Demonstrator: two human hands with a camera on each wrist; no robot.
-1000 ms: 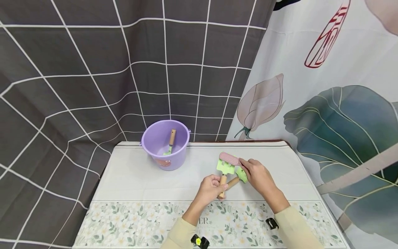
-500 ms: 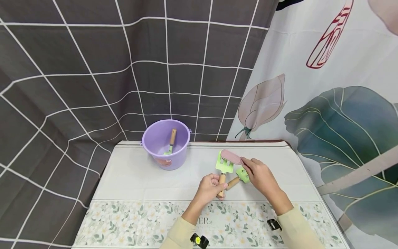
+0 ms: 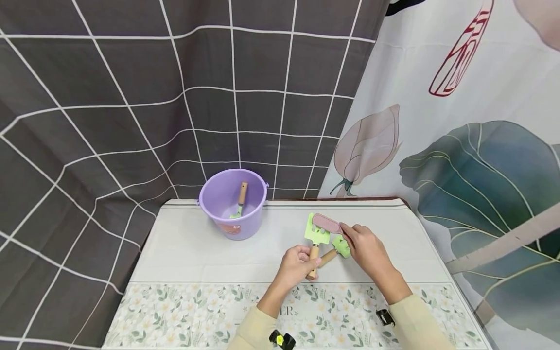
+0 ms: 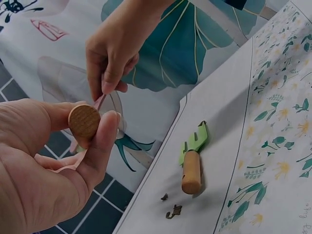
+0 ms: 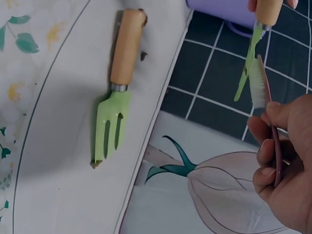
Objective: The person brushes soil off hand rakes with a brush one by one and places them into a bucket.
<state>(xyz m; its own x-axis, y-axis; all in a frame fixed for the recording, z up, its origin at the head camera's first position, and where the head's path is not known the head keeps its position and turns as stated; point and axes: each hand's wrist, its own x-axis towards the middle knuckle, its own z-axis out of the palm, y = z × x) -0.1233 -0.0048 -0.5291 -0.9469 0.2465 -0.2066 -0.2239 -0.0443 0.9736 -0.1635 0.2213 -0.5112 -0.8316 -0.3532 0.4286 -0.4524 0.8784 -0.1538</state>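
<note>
My left hand [image 3: 295,265] pinches the wooden handle [image 4: 84,121] of a small garden fork with a green slotted head [image 3: 316,236], raised over the table. My right hand [image 3: 366,248] grips a pink brush [image 3: 327,223]. The right wrist view shows its white bristles [image 5: 257,87] against the green head, seen edge-on. Below, a second green garden fork [image 5: 121,68] with a wooden handle lies on the table, dark crumbs [image 4: 175,211] beside it. Dirt clings to one of its tine tips.
At the back left of the table stands a purple bucket [image 3: 209,209], another green tool with a wooden handle [image 3: 242,192] leaning inside. The tablecloth [image 3: 175,248] is white with a floral front band [image 3: 175,311]. Curtains hang behind the table and to its right.
The pink brush has shifted slightly to the right across the green head. The left hand stays almost still with its fork; the fork on the table has not moved.
</note>
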